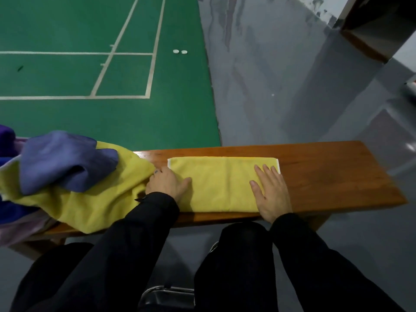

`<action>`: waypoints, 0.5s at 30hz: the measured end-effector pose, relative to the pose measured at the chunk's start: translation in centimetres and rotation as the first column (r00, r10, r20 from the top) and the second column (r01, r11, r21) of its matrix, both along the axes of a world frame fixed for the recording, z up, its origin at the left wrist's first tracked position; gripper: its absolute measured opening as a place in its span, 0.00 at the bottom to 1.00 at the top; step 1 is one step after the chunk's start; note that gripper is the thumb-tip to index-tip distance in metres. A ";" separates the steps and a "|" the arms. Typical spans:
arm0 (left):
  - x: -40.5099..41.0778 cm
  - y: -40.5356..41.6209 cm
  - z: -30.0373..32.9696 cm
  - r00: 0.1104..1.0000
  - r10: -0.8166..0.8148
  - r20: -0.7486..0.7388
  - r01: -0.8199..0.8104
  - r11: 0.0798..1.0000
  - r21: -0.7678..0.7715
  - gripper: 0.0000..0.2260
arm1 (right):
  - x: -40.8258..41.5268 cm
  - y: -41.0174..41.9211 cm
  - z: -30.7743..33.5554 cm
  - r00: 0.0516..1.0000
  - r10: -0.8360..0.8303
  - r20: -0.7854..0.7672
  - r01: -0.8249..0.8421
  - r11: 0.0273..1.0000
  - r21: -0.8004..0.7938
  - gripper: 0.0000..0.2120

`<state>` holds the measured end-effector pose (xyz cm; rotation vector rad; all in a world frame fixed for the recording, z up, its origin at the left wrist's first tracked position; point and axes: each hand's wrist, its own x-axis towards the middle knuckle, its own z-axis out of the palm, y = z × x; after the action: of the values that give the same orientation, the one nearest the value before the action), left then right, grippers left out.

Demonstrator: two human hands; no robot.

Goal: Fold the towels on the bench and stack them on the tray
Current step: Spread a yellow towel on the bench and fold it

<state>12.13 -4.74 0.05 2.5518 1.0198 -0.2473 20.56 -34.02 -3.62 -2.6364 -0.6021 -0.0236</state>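
1. Both hands lie flat with fingers straight on the yellow towel (221, 183): left hand (167, 184) at its left end, right hand (271, 192) at its right.
2. It's a strip across the surface (337, 176), so I'd smooth outward, then fold end to end.
3. The unfolded pile (67, 172) waits further left; no tray in view.

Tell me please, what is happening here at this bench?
A person is folding towels on a wooden bench. A yellow towel lies flat on it, folded into a long strip. The right hand presses flat on its right end, and the left hand rests at its left end. On the left lies a loose heap of towels, yellow and blue, not yet folded. No tray is in view.
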 end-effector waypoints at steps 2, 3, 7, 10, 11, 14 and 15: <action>0.8 -0.1 0.6 0.999 0.044 -0.002 -0.044 0.992 -0.122 0.28 | -0.3 -1.2 -0.4 0.998 -0.061 0.016 0.059 0.991 0.117 0.33; 1.0 -0.2 0.9 0.998 0.055 0.011 -0.052 0.982 -0.181 0.26 | -0.4 -1.7 -0.5 0.997 -0.080 0.018 0.076 0.983 0.168 0.33; 1.1 -0.5 1.2 0.994 0.036 0.104 -0.013 0.979 -0.206 0.23 | 0.0 -3.6 -0.6 0.979 -0.200 0.030 0.175 0.910 0.377 0.31; 0.6 -0.1 0.8 0.987 0.106 0.122 -0.068 0.957 -0.282 0.27 | 1.1 -4.7 -0.4 0.947 -0.321 -0.035 0.301 0.840 0.452 0.32; 0.6 0.0 0.8 0.975 0.162 0.154 -0.098 0.930 -0.353 0.30 | 1.5 -4.8 -0.3 0.932 -0.355 -0.075 0.348 0.821 0.453 0.33; 0.5 0.6 0.2 0.868 0.366 0.334 -0.117 0.807 -0.579 0.34 | 2.0 -4.4 -0.2 0.891 -0.433 -0.133 0.446 0.789 0.422 0.35; 0.4 0.6 0.1 0.827 0.432 0.361 -0.112 0.755 -0.646 0.34 | 2.0 -4.1 -0.2 0.887 -0.444 -0.126 0.454 0.789 0.413 0.34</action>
<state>12.52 -4.11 0.20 1.7099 0.9141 0.1509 22.59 -38.12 -3.83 -2.2692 0.0618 -0.2432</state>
